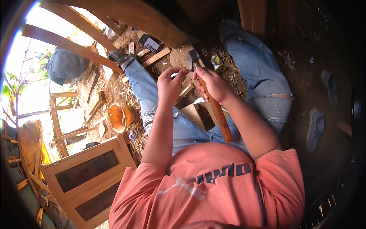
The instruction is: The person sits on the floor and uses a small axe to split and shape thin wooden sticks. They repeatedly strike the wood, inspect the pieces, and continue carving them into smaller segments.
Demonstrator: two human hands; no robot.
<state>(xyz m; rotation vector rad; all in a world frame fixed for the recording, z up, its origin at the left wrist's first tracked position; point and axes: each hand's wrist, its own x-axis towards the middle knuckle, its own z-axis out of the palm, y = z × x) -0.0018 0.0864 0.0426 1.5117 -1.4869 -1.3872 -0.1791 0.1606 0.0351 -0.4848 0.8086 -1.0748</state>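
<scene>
My right hand [214,83] is closed round the upper part of a hammer [220,121], just below its head. The wooden handle slants down toward my lap, and the dark metal head [193,57] points away from me. Close by on the left, my left hand [171,83] pinches thumb and forefinger together near the hammer head. Something thin and small seems to be at those fingertips, too small to name. Beneath my hands, between my jeans-clad legs, lie wood pieces and an open wooden box shape [191,114], partly hidden by my right hand and the handle.
Wooden beams [68,45] cross the upper left. An orange bucket [121,117] stands left of my leg, beside a framed wooden panel [85,179]. A phone-like device [149,44], a crumpled yellow can [218,64] and wood scraps lie ahead. Shoes [315,129] sit at right.
</scene>
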